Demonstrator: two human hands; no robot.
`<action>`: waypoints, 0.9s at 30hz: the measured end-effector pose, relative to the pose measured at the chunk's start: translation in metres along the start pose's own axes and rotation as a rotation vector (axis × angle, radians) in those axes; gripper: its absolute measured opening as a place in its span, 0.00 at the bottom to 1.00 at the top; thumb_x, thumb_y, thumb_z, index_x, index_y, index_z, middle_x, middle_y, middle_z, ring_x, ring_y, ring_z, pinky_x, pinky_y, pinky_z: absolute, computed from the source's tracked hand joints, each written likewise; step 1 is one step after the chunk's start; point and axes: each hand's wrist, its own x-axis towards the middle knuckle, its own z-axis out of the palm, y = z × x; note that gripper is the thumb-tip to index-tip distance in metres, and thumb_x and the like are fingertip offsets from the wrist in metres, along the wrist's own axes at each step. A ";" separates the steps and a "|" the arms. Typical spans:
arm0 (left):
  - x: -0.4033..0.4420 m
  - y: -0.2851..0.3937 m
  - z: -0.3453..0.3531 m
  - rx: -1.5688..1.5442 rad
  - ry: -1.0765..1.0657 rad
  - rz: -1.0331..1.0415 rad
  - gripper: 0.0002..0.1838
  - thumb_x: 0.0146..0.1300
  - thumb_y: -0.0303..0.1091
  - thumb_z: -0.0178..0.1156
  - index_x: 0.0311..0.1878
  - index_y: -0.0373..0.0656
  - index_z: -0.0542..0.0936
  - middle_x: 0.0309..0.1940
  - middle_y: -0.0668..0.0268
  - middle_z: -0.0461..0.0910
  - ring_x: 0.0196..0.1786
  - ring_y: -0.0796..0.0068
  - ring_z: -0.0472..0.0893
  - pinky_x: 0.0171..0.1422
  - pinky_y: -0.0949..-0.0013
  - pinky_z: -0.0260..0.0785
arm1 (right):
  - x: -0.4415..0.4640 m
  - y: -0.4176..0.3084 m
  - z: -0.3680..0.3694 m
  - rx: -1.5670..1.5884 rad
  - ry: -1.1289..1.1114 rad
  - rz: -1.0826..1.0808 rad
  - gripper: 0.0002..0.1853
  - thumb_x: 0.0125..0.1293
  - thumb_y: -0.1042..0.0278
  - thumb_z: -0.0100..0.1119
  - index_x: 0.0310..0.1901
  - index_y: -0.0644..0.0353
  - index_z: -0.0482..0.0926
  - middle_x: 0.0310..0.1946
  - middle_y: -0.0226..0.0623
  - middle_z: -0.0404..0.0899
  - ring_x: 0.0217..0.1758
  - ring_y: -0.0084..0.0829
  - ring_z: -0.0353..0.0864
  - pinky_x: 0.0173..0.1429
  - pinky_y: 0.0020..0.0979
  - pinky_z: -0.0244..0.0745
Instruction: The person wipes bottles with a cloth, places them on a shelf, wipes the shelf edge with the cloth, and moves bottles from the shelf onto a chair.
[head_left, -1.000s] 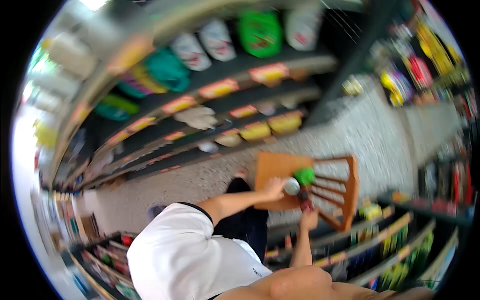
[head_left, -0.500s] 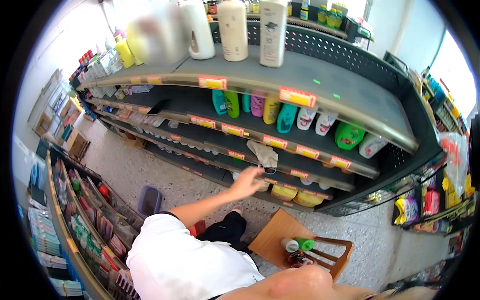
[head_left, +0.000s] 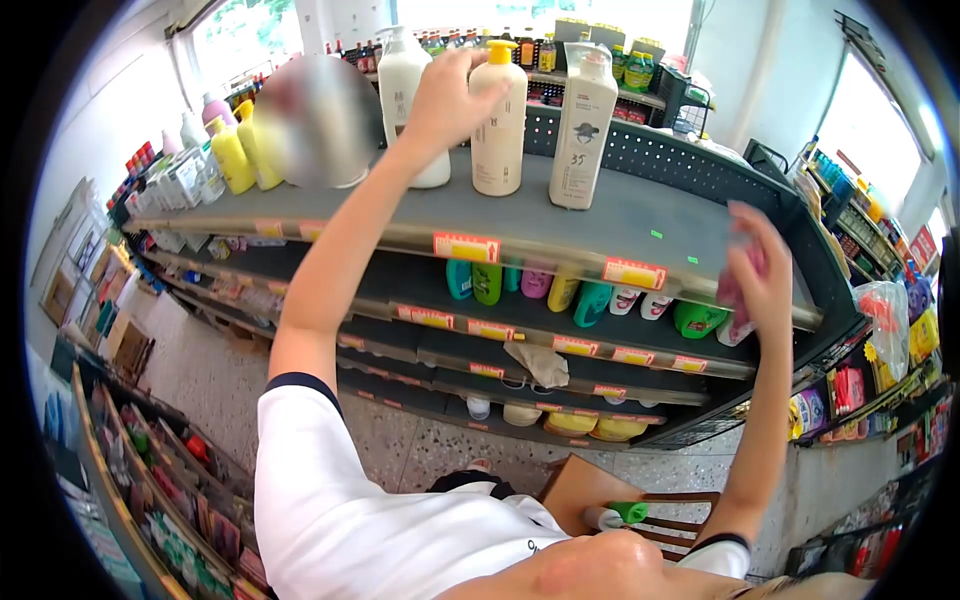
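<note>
My left hand reaches up to the top shelf. Its fingers close around the upper part of a cream pump bottle with a yellow top, which stands on the shelf. A white pump bottle is partly hidden behind this hand. On the other side stands a tall pale bottle with a dark print. Beyond the shelf's front edge at the right, my right hand holds a dark red bottle-like item, blurred by motion and partly covered by the fingers.
Coloured bottles line the second shelf. A beige cloth hangs lower down. A wooden chair holds a green-capped bottle beside a white one. Yellow bottles stand at the shelf's left, and a lower rack is at left.
My left hand has risen from the lower shelves to the cream pump bottle. My right hand has lifted the dark red item from the chair up beside the top shelf. The view has tilted upward.
</note>
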 end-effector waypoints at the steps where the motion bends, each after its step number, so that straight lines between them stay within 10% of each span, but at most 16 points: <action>1: 0.021 -0.013 0.005 0.067 -0.002 0.050 0.30 0.59 0.52 0.64 0.53 0.33 0.79 0.50 0.49 0.79 0.57 0.56 0.76 0.63 0.57 0.67 | 0.045 0.001 0.009 -0.232 0.051 -0.437 0.18 0.61 0.74 0.58 0.54 0.64 0.78 0.28 0.32 0.77 0.27 0.22 0.77 0.35 0.27 0.74; 5: 0.071 -0.047 0.028 0.288 -0.127 0.108 0.36 0.59 0.61 0.60 0.53 0.32 0.79 0.48 0.48 0.81 0.54 0.57 0.79 0.58 0.57 0.72 | 0.161 -0.059 0.058 -0.553 -0.029 -0.365 0.28 0.59 0.52 0.61 0.56 0.63 0.78 0.33 0.41 0.82 0.36 0.34 0.83 0.48 0.34 0.76; 8: 0.087 -0.047 0.029 0.322 -0.320 0.094 0.36 0.58 0.62 0.59 0.49 0.33 0.81 0.40 0.50 0.84 0.46 0.57 0.84 0.49 0.58 0.77 | 0.241 -0.054 0.096 -0.740 0.088 -0.615 0.32 0.59 0.43 0.63 0.53 0.65 0.79 0.28 0.40 0.83 0.30 0.32 0.82 0.40 0.33 0.77; 11: 0.094 -0.058 0.034 0.309 -0.421 0.081 0.30 0.59 0.59 0.59 0.44 0.36 0.81 0.34 0.52 0.84 0.40 0.59 0.86 0.44 0.59 0.78 | 0.282 -0.066 0.114 -0.868 -0.171 -0.380 0.36 0.53 0.35 0.64 0.44 0.66 0.83 0.26 0.44 0.83 0.28 0.38 0.83 0.40 0.37 0.78; 16: 0.100 -0.055 0.034 0.252 -0.488 -0.004 0.28 0.59 0.55 0.61 0.45 0.35 0.82 0.32 0.51 0.85 0.36 0.59 0.85 0.43 0.61 0.76 | 0.283 -0.078 0.126 -0.979 -0.281 -0.272 0.32 0.49 0.34 0.65 0.30 0.65 0.85 0.24 0.47 0.82 0.27 0.38 0.83 0.36 0.37 0.77; 18: 0.099 -0.066 0.043 0.188 -0.364 0.112 0.26 0.57 0.54 0.60 0.33 0.34 0.84 0.25 0.52 0.83 0.30 0.57 0.85 0.36 0.58 0.78 | 0.280 -0.074 0.127 -0.971 -0.212 -0.229 0.29 0.54 0.39 0.65 0.30 0.65 0.84 0.19 0.43 0.81 0.23 0.32 0.82 0.32 0.35 0.76; 27: 0.090 -0.054 0.042 0.120 -0.323 -0.023 0.26 0.57 0.55 0.60 0.43 0.39 0.85 0.31 0.53 0.85 0.37 0.58 0.86 0.44 0.61 0.76 | 0.226 -0.094 0.104 -1.033 0.209 0.023 0.23 0.52 0.44 0.62 0.24 0.61 0.86 0.24 0.47 0.84 0.31 0.41 0.86 0.41 0.39 0.81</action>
